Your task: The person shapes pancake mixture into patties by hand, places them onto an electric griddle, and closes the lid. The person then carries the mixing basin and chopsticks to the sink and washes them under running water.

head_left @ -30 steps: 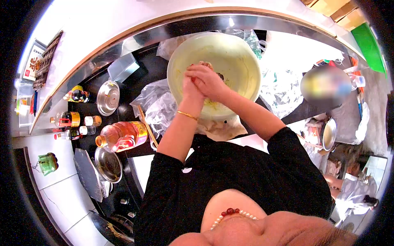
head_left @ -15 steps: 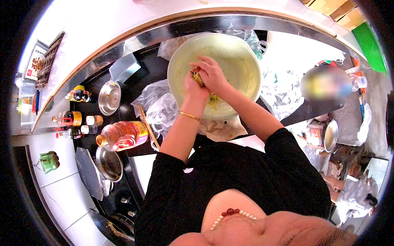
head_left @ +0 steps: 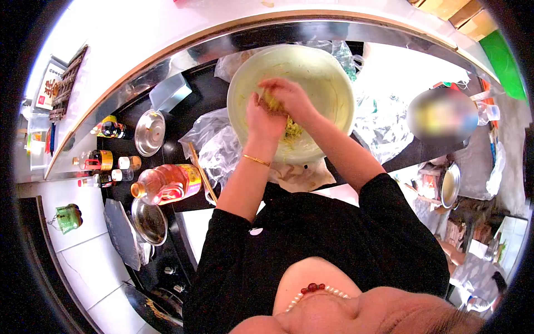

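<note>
In the head view, my left hand (head_left: 263,118), with a gold bangle at its wrist, is cupped under a clump of yellowish-green shredded food (head_left: 271,102). My right hand (head_left: 293,99) curves over the same clump from the other side, so the clump is pressed between both palms. Motion blurs my fingers a little. Both hands are over a large pale bowl (head_left: 336,94). More loose shreds (head_left: 292,131) lie in the bowl's near part, and thin bits stick to its inner wall.
Left of the bowl are crumpled plastic bags (head_left: 217,147), chopsticks (head_left: 201,172), a large oil bottle (head_left: 167,185), a steel dish (head_left: 149,133) and several sauce bottles (head_left: 97,161). More plastic (head_left: 381,125) lies on the right. Another person (head_left: 478,273) is at the lower right.
My right hand has shifted slightly and its fingers have lifted a little, showing more of the clump. Both hands stay over the bowl. The other person at the lower right has changed posture.
</note>
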